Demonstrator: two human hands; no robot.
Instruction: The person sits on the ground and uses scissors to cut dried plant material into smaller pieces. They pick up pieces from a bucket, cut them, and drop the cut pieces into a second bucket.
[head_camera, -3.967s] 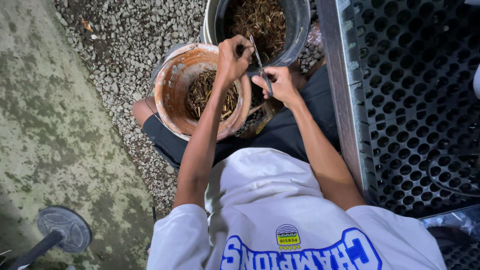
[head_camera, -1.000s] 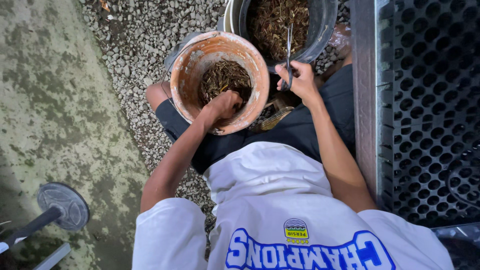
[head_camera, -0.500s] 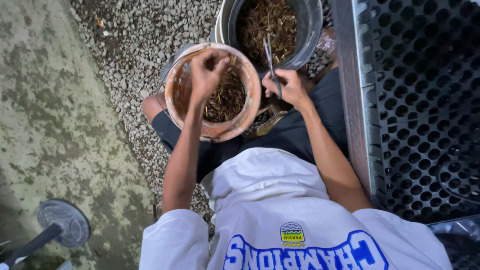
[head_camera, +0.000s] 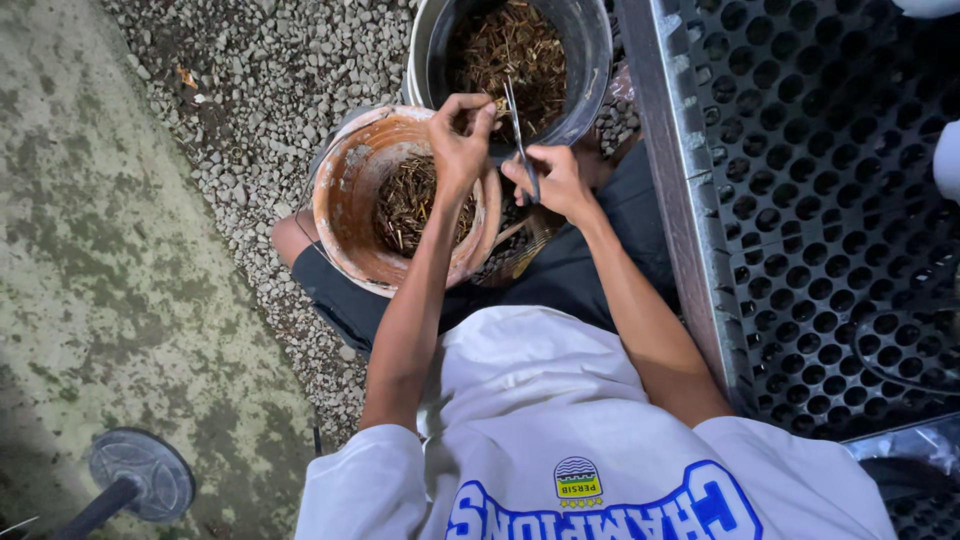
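My left hand (head_camera: 462, 135) is raised over the far rim of an orange-brown bucket (head_camera: 345, 215), fingers pinched on a small brown stem piece. My right hand (head_camera: 555, 180) grips thin scissors (head_camera: 517, 125), whose blades point up toward a grey bucket (head_camera: 592, 60). The two hands are close together, between the two buckets. Both buckets hold brown dry stems and cuttings. The orange bucket rests against my left thigh (head_camera: 335, 290).
Gravel (head_camera: 270, 90) lies around the buckets, with mossy concrete (head_camera: 110, 260) to the left. A metal-edged rack (head_camera: 665, 190) holding a black perforated tray (head_camera: 840, 220) runs along the right. A round grey stand base (head_camera: 140, 475) sits at the lower left.
My left hand reached into the orange bucket, then lifted out to meet the scissors near the grey bucket's rim. My right hand kept the scissors and shifted slightly.
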